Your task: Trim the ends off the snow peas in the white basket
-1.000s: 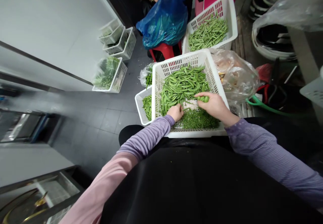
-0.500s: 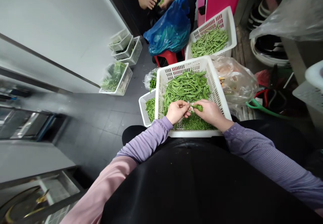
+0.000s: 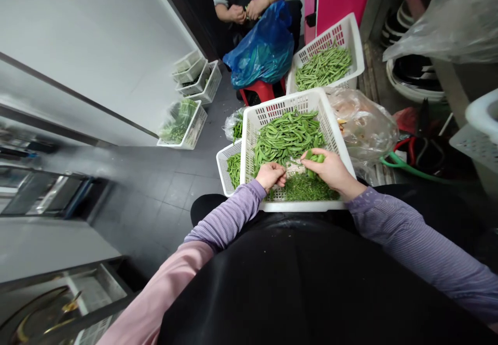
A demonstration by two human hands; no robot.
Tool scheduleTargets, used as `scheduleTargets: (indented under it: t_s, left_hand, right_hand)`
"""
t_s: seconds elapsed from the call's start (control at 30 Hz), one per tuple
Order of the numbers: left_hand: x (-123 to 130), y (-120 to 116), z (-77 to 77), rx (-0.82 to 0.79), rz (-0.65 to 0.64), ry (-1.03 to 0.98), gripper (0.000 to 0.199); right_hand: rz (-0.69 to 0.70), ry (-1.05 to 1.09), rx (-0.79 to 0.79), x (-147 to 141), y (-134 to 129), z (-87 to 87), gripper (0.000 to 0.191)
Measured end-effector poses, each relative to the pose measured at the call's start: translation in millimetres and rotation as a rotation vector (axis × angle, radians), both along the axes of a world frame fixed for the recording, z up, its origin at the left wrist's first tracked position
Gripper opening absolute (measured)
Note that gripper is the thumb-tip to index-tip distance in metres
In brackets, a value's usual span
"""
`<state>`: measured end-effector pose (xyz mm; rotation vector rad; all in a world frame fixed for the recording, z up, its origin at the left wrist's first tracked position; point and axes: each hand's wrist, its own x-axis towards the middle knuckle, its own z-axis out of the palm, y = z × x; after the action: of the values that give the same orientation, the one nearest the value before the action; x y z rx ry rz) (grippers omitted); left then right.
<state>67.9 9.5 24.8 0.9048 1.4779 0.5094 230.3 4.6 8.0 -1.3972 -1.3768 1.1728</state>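
A large white basket (image 3: 341, 150) stands right in front of my body, with a pile of green pods (image 3: 290, 133) in its far part. Fine green trimmings (image 3: 311, 188) lie in the near right part. My right hand (image 3: 328, 169) is closed round several green pods (image 3: 316, 158) above the trimmings. My left hand (image 3: 271, 176) is at the basket's near left, its fingers pinched together; what they hold, if anything, is too small to name. A gap separates the two hands.
Beyond are a basket of green beans (image 3: 324, 67) and a blue bag (image 3: 262, 49) on a red stool (image 3: 260, 91). Another person's hands (image 3: 249, 12) work behind it. A smaller basket (image 3: 224, 171) sits left, a clear bag (image 3: 365, 122) right. Stacked baskets (image 3: 210, 83) line the wall.
My hands have moved apart: the left slightly down and left, the right to the right with its pods. The other person's hands have come together.
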Motion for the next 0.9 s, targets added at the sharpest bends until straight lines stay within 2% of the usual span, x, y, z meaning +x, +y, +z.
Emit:
scheduleTargets:
  t_s: [0.07,0.13,0.23,0.27,0.37,0.43,0.53,0.57,0.63,0.7,0.73,0.8,0.9]
  left_hand:
    - [-6,-3,-9.9,-0.056,-0.101,0.092,0.01]
    - [-7,-6,-12.7,-0.037,-0.219,0.138,0.01]
    - [-3,-6,-4.3,0.184,-0.311,0.179,0.034]
    - [0,-4,0.2,0.229,-0.351,0.183,0.035]
    - [6,2,12.8,0.201,-0.555,0.253,0.02]
    - [6,6,19.3,0.243,-0.715,0.397,0.026]
    - [4,11,29.3,0.461,-0.945,0.742,0.025]
    - [3,13,33.0,0.523,-1.023,0.852,0.024]
    - [2,16,39.6,0.622,-1.166,0.989,0.024]
    - [3,19,42.9,0.723,-1.251,0.992,0.024]
    - [3,20,42.4,0.784,-1.246,0.965,0.024]
    - [7,22,35.8,0.907,-1.129,0.898,0.025]
    - [16,21,12.6,0.995,-0.787,0.799,0.028]
  right_hand:
    - [-0.036,0.123,-0.072,0,1,-2.7,0.031]
    - [-0.056,0.183,-0.113,-2,2,-7.3,0.033]
    - [-0.065,0.183,-0.137,-7,2,-14.8,0.035]
    - [-0.061,0.174,-0.13,-9,2,-16.7,0.034]
    - [-0.026,0.123,-0.078,-9,3,-18.2,0.03]
    - [-0.047,0.018,-0.006,-5,3,-14.4,0.026]
    - [-0.094,-0.286,0.272,4,3,-4.1,0.019]
    - [-0.049,-0.39,0.384,5,2,-0.8,0.017]
    - [0.132,-0.545,0.54,6,0,3.2,0.018]
    - [0.261,-0.604,0.558,3,-2,3.1,0.018]
    - [0.257,-0.598,0.53,1,-2,1.9,0.018]
    - [0.138,-0.51,0.439,-4,-1,-1.8,0.015]
    - [-0.069,-0.243,0.198,-9,2,-7.6,0.012]
